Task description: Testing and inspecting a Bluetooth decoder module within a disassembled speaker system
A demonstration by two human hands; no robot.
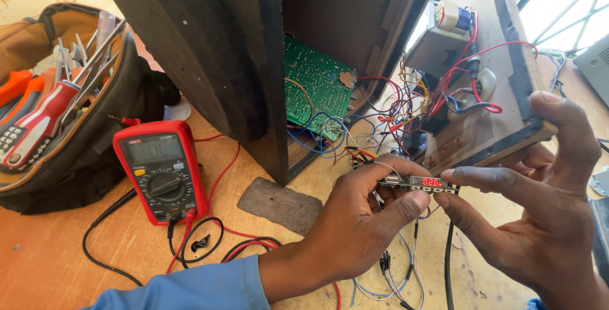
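now the left hand (361,221) and right hand (539,221) both pinch a slim display module (419,184) by its ends, lit red digits facing up, just right of the meter (162,170). it looks light, stiff and fragile, trailing thin wires (393,272), so edges are the safe hold, not the board (317,88) side.

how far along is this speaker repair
Done: cabinet is open, green board exposed. In hand: left hand and right hand hold the lit display module. Left: loose wires and back panel still off, multimeter set aside.
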